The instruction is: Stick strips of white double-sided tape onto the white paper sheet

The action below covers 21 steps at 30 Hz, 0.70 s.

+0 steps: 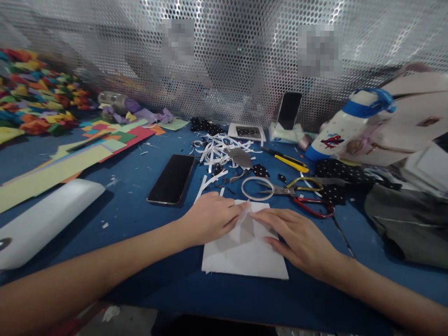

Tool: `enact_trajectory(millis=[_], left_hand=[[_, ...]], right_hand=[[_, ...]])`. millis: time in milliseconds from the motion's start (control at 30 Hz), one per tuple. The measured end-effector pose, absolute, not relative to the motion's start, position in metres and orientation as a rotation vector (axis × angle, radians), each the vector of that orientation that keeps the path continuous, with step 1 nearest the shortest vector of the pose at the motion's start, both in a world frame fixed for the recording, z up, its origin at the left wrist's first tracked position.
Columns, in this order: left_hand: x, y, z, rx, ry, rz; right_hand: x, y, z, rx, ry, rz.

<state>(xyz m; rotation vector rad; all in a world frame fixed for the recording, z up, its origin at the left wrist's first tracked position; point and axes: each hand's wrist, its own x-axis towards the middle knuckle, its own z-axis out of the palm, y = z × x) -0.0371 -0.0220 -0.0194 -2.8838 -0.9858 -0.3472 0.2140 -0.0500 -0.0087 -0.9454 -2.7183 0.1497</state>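
A square white sheet or card (252, 254) lies flat near the table's front edge, both my hands on its upper part. My left hand (212, 217) presses its outstretched index finger near the far edge, the other fingers bent. From the right, my right hand (297, 238) rests with extended fingers on the sheet, fingertips close to my left index finger and thumb apart. Just beyond lie a roll of white tape (258, 199) and scissors (285, 190) with one yellow and one red handle loop. Whether something small is under my fingertips is hidden.
A black phone (172, 179) lies left of the sheet. Behind are white paper strips (224, 151) and a yellow cutter (291, 164). Coloured paper (56, 170) and a white rounded object (52, 219) lie left; a bottle (341, 126) and dark cloth (409, 224) are right.
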Motion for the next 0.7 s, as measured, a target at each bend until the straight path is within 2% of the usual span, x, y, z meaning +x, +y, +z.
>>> enact_trajectory(millis=[433,700], left_hand=[[-0.037,-0.023,-0.021,-2.879,-1.016,-0.349],[-0.037,-0.022,-0.022,-2.877,-1.006,-0.341]], right_hand=[[0.233,-0.060,-0.010,-0.766,-2.857,0.312],[0.239,-0.061,-0.009,-0.727,-2.882,0.206]])
